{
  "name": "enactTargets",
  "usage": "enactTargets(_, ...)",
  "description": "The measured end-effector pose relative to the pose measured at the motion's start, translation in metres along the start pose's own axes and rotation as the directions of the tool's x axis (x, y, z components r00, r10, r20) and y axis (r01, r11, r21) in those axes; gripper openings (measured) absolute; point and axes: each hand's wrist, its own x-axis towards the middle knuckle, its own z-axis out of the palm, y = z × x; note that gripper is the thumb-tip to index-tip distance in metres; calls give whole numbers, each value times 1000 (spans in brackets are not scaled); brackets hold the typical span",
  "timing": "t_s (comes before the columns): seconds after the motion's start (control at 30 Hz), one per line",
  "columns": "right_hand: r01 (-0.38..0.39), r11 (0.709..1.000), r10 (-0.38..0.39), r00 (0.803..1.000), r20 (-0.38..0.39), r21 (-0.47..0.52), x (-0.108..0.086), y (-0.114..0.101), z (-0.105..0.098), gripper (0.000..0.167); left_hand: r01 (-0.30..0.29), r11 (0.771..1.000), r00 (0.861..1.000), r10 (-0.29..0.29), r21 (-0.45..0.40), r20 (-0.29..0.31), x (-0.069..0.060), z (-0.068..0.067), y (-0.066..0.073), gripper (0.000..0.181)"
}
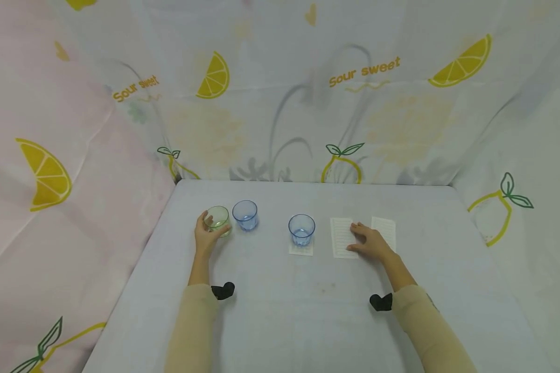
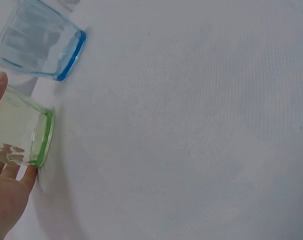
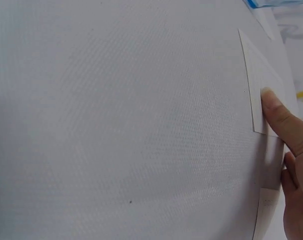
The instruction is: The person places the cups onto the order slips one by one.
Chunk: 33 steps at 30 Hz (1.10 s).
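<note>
At the table's left side my left hand (image 1: 206, 239) grips a green-tinted clear glass (image 1: 218, 216), thumb on one side and fingers round the other. In the left wrist view the green glass (image 2: 21, 125) stands upright beside a blue glass (image 2: 39, 40), slightly apart from it. My right hand (image 1: 372, 244) rests on a lined white paper sheet (image 1: 340, 238), its thumb and fingers spread apart. The right wrist view shows the thumb touching that sheet (image 3: 259, 70). Partly behind this hand lies another lined sheet (image 1: 386, 230).
Just right of the green glass stands the blue glass (image 1: 246, 215). A second blue glass (image 1: 302, 230) stands mid-table on a small paper sheet (image 1: 301, 250). The white table (image 1: 280, 321) meets lemon-printed cloth (image 1: 280, 119) at its back and sides.
</note>
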Motion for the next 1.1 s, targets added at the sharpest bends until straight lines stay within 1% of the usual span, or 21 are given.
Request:
enactTargets(0.17,-1,1000,1,1000,9,6,0,0,0,70,0,1000,1000,0,7,-21,-3,0,-1,90)
enactTargets(0.23,-2,1000,2,1000,8,11,1,0,0,69,-9,1000,999,9,6,-44,-6,1,0,89)
enactTargets(0.4,6,1000,-6,1000,10,2,0,0,0,66,-28,1000,996,28,7,-87,-19,-1,11,88)
enactTargets(0.47,9,1000,-9,1000,13,3,-1,-1,0,65,-36,999,996,36,3,-83,-25,-3,18,87)
enactTargets(0.7,11,1000,-11,1000,9,6,-2,-2,-2,64,-78,997,997,78,-2,-19,-41,-9,40,85)
enactTargets(0.8,12,1000,-12,1000,7,5,-2,-1,-2,65,-90,996,996,90,8,3,-50,-9,49,84)
enactTargets(0.87,8,1000,-8,1000,6,8,-2,-1,-2,66,-102,995,994,102,15,34,-56,-7,57,84)
enactTargets(0.97,-1,1000,1,1000,5,17,-1,0,-1,67,-122,992,989,121,8,89,-64,-4,66,82)
enactTargets(1.1,-18,999,18,1000,3,37,-1,-1,0,69,-159,987,972,156,0,173,-72,0,73,78)
